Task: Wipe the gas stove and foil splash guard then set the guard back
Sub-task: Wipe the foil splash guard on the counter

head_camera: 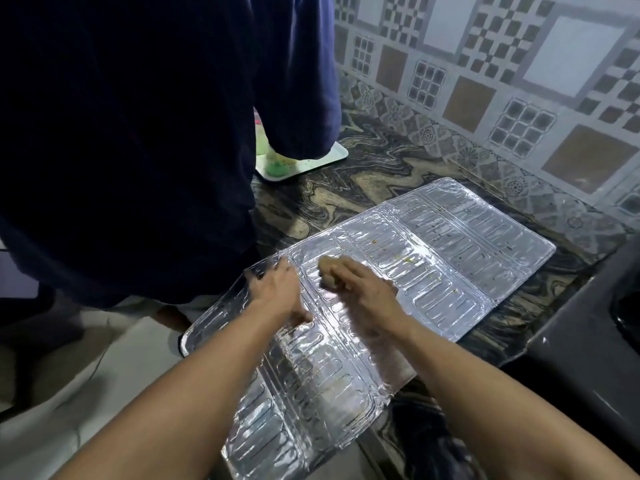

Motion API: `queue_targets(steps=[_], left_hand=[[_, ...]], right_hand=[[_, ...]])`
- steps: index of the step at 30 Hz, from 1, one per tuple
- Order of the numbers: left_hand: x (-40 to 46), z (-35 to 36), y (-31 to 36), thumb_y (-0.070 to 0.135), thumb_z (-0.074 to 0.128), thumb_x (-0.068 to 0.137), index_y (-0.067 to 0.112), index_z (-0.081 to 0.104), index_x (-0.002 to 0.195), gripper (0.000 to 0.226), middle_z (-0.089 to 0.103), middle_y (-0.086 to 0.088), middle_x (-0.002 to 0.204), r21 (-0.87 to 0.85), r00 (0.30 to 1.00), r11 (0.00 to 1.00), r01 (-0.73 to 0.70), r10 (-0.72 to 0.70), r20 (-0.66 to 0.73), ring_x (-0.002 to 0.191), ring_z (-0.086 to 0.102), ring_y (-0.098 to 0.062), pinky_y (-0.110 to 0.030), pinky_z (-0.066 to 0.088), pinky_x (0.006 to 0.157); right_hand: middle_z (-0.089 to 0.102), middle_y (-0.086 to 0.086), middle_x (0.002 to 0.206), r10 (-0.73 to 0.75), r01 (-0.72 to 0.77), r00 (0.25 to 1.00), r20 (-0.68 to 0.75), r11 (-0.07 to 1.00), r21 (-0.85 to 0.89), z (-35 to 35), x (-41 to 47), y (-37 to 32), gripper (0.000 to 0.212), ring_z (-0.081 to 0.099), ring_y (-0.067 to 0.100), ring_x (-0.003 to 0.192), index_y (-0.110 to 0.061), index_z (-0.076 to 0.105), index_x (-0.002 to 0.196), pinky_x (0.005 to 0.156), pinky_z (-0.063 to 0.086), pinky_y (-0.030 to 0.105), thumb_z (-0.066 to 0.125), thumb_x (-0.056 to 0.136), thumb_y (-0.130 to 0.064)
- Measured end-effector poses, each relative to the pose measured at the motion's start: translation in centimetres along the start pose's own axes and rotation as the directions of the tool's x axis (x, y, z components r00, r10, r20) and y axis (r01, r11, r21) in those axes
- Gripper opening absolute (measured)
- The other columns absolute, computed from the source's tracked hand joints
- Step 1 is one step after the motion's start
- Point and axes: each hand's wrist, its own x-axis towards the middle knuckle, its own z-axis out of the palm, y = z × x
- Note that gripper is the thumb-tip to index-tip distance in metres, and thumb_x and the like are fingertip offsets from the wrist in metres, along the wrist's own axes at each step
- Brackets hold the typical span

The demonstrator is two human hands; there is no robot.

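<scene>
Foil splash guard (433,258) lying unfolded and flat on the marbled tabletop (363,181), its near-left portion overhanging the tabletop edge above the pale floor (114,344). The left hand (277,289) rests on the guard's left panel with fingers spread and straight, pressing the foil down. Just right of it, the right hand (367,296) has its fingers curled round a small tan scrubbing pad (327,271), which touches the guard's middle panel; the hand is motion-blurred. Small green and brown food specks show on the guard beyond the pad. To the right of the guard, a dark edge of the gas stove (588,327) stands on the tabletop. Beyond the guard's far-left corner lies a white tray (332,157) with green residue, partly hidden by a second person in dark blue clothing (131,150) standing left of the guard. A patterned tile wall (502,81) rises behind the guard.
</scene>
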Motion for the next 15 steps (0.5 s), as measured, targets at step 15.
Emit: queue_targets(steps=[15], left_hand=[[1.6, -0.4, -0.8, 0.065, 0.086, 0.043, 0.023, 0.056, 0.119, 0.092, 0.065, -0.001, 0.118, -0.099, 0.998, 0.993, 0.067, -0.068, -0.007, 0.109, 0.061, -0.024, -0.036, 0.051, 0.087]], right_hand=[[0.054, -0.003, 0.132, -0.147, 0.148, 0.989, -0.021, 0.986, 0.081, 1.2, 3.9, -3.0, 0.048, 0.052, 0.021, 0.115, -0.033, 0.050, 0.138, 0.087, 0.049, 0.036, 0.050, 0.090, -0.034]])
